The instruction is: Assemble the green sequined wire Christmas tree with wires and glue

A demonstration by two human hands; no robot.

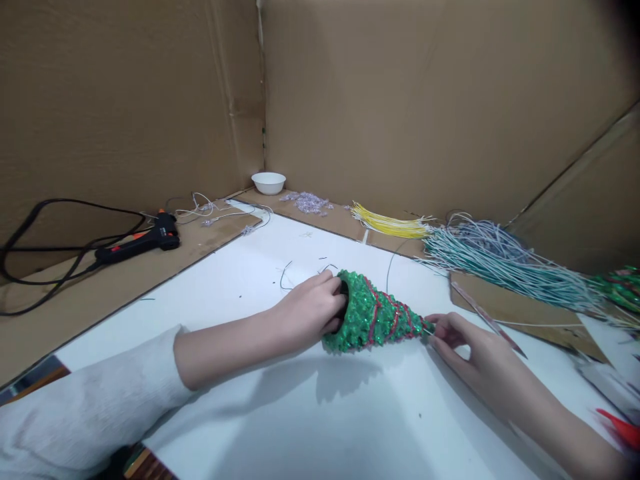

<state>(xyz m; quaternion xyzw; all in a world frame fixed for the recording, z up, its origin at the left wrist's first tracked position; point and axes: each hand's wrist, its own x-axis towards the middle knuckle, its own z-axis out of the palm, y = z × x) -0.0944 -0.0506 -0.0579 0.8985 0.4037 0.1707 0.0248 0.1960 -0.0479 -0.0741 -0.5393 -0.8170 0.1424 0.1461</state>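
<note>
A green glittery cone-shaped Christmas tree decoration [367,313], with red garland wound around it, lies sideways above the white board. Its open, hollow base faces left. The fingers of my left hand [315,303] reach into that base and grip its rim, so the fingertips are hidden inside. At the narrow tip on the right, the thumb and forefinger of my right hand [463,340] are pinched together. A thin pale strand, perhaps a wire, shows between them and the tip.
At left on cardboard lies a black glue gun [145,241] with its cable. A white bowl [269,183] and clear beads [310,203] sit at the back. Bundles of yellow wires [393,223] and green wires [505,263] lie to the right, near a thin pointed strip [485,317].
</note>
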